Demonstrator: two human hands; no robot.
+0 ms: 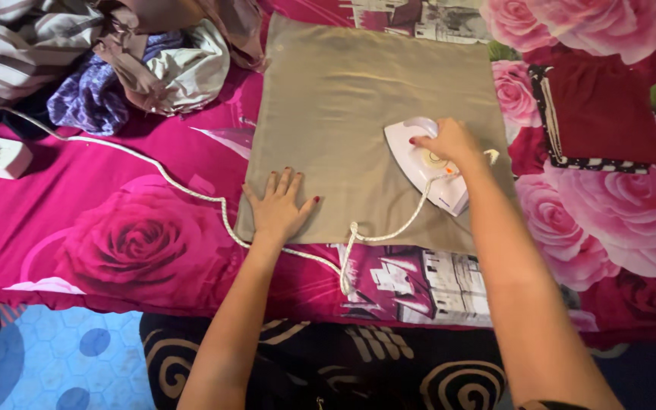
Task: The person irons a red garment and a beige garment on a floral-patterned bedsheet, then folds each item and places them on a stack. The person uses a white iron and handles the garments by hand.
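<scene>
My right hand is clenching its fingers around the white electric iron, which is resting on the tan cloth. My left hand is pressing flat, fingers released, on the cloth's near-left corner. The cloth is lying on the rose-print bedsheet; the iron's cord is trailing left.

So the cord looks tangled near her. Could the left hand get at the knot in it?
Probably yes. The left hand lies flat on the cloth, and the knot sits just beside it at the cloth's near edge, with nothing between them.
</scene>
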